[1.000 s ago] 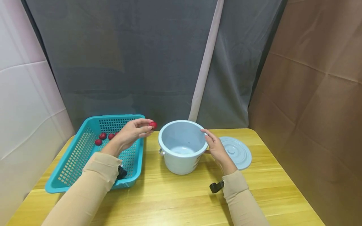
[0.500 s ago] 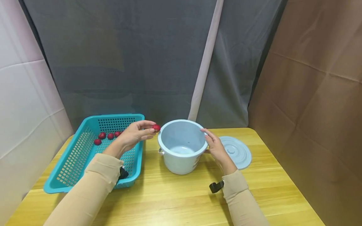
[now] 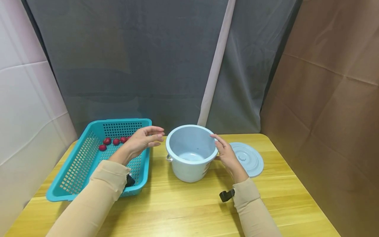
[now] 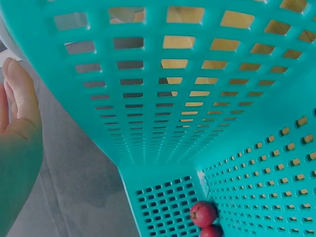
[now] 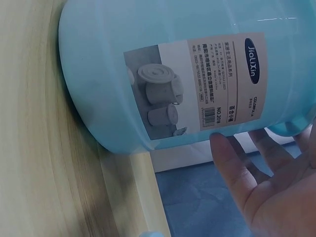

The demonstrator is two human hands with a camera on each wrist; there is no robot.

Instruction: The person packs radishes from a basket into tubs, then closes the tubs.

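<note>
My left hand (image 3: 154, 136) hovers over the right rim of a teal perforated basket (image 3: 80, 161), fingers straight and pointing at the pale blue bucket (image 3: 189, 169), with nothing between them. Several small red fruits (image 3: 116, 141) lie at the far end of the basket. In the left wrist view a red fruit (image 4: 203, 213) sits in a basket corner (image 4: 163, 197), and my left hand (image 4: 17, 123) shows at the left edge. My right hand (image 3: 221, 147) rests with straight fingers against the bucket's right rim. The right wrist view shows the labelled bucket wall (image 5: 173, 74) and the right hand (image 5: 266, 182) lying open beside it.
The bucket's round lid (image 3: 247, 159) lies flat on the wooden table (image 3: 183, 207), just right of my right hand. A grey curtain hangs behind the table and brown board stands on the right. The bucket's inside shows only in part.
The red fruit my left hand pinched and carried toward the bucket's rim is gone from its fingers, which have spread. The right hand has stayed on the bucket.
</note>
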